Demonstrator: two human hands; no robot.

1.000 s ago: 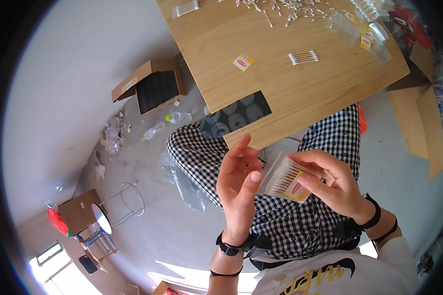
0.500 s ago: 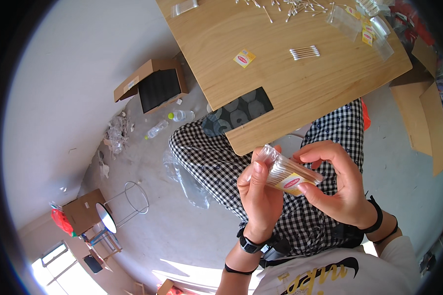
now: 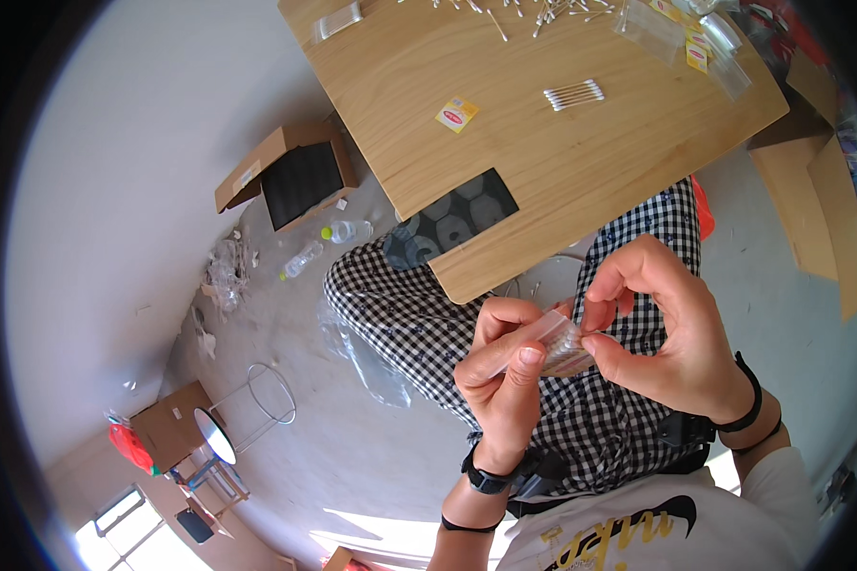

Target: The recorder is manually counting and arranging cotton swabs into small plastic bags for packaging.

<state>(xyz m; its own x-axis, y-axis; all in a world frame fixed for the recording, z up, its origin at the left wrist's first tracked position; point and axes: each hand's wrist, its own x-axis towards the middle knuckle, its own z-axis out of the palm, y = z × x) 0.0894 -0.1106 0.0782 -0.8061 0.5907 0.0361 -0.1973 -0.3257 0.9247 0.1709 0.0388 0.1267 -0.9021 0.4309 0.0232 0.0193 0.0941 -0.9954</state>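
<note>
A small clear plastic bag of cotton swabs (image 3: 564,341) is held over my lap, just off the table's near edge. My left hand (image 3: 505,385) grips it from the left, thumb on top. At the bag's right edge, thumb and forefinger of my right hand (image 3: 674,333) pinch close to the white swab tips; the exact contact is partly hidden. On the table (image 3: 505,71) lie a yellow and white card (image 3: 457,114) and a neat row of cotton swabs (image 3: 574,94). Loose cotton swabs (image 3: 567,11) are scattered along the far side.
Clear bags (image 3: 649,30) and yellow cards (image 3: 697,53) lie at the table's far right, another clear bag (image 3: 337,20) at far left. Cardboard boxes flank the table, left (image 3: 274,157) and right (image 3: 798,195). Plastic bottles (image 3: 302,259) and a stool (image 3: 215,435) are on the floor.
The bag has turned in my hands, so its card label no longer faces up. My right hand's fingertips have shifted from the label end to the edge near the swab tips.
</note>
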